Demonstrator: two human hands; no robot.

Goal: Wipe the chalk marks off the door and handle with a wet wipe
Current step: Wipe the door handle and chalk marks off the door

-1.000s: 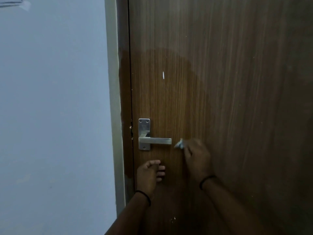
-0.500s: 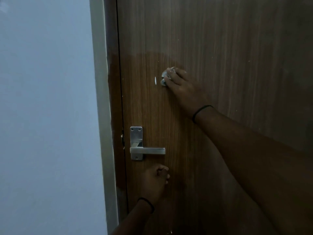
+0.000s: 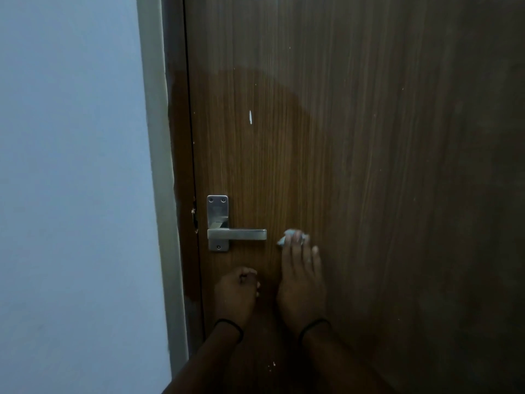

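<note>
A brown wooden door (image 3: 355,137) fills the view, with a darker damp patch around its left middle. A short white chalk mark (image 3: 250,117) shows above the metal lever handle (image 3: 237,234). My right hand (image 3: 301,282) presses a crumpled white wet wipe (image 3: 284,239) flat against the door, just right of the handle's tip. My left hand (image 3: 237,294) rests against the door below the handle, fingers curled in a loose fist, holding nothing.
The door frame (image 3: 170,194) runs down the left of the door, with a pale wall (image 3: 71,180) beside it. Small white specks (image 3: 271,364) lie low on the door between my forearms.
My right hand has come down with the wipe from beside the chalk mark to the level of the handle. My left hand has stayed below the handle.
</note>
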